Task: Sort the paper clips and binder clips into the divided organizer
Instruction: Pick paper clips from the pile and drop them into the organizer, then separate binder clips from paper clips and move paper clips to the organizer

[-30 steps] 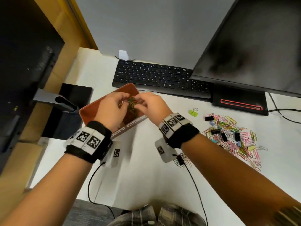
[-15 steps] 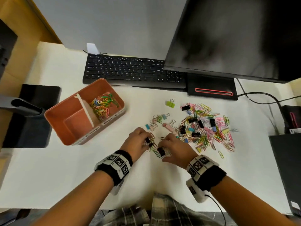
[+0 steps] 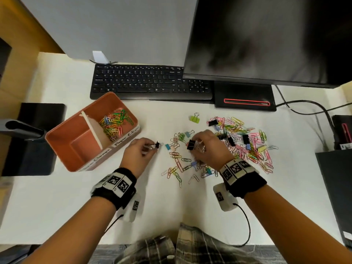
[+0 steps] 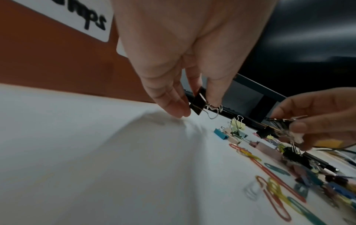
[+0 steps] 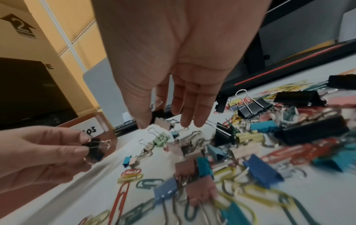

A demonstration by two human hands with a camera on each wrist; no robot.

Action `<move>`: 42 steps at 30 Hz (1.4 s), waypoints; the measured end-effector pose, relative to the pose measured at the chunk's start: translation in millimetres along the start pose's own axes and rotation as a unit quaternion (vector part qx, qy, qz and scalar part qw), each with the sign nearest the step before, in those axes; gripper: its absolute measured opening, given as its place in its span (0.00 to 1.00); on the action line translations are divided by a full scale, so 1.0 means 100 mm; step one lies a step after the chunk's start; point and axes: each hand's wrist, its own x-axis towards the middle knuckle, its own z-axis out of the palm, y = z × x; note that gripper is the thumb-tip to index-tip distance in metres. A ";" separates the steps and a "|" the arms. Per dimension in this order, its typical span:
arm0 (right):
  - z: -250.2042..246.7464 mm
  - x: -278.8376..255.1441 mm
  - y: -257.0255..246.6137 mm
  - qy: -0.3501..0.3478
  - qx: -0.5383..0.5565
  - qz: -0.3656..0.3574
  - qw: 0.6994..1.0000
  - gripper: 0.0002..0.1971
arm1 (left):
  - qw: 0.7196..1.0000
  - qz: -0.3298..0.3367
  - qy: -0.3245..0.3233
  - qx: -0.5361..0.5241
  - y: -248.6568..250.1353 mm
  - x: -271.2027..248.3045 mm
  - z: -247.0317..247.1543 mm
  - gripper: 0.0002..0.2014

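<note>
Black binder clip (image 3: 157, 144) per hand, two.

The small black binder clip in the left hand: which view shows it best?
The left wrist view: the small black binder clip sits near centre, pinched in the left hand, wire handles visible. The right wrist view shows it smaller, at the left. The head view shows only a tiny dark speck.

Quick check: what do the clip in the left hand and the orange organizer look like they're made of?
Black binder clip, pinched in the left hand: looks like painted sheet metal, smooth black body, with shiny bare wire handles. Organizer: probably plastic, going by its matte, even orange walls and rounded corners; its white divider could be card or plastic.
</note>
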 end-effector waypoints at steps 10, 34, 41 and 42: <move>-0.03 0.09 0.05 0.055 0.080 0.038 0.995 0.28 | 0.977 0.162 -0.069 0.121 0.07 -0.36 0.16 0.14; 0.54 0.11 -0.12 -0.095 -0.102 -0.042 0.989 0.11 | 0.991 0.058 -0.089 0.077 -0.06 -0.37 0.43 0.04; 0.51 0.16 -0.17 -0.121 -0.066 0.008 0.990 0.11 | 0.990 0.053 -0.124 0.033 -0.01 -0.40 0.39 0.13; 0.50 0.18 -0.18 -0.126 -0.067 0.012 0.990 0.12 | 0.988 0.067 -0.133 0.041 0.00 -0.41 0.41 0.13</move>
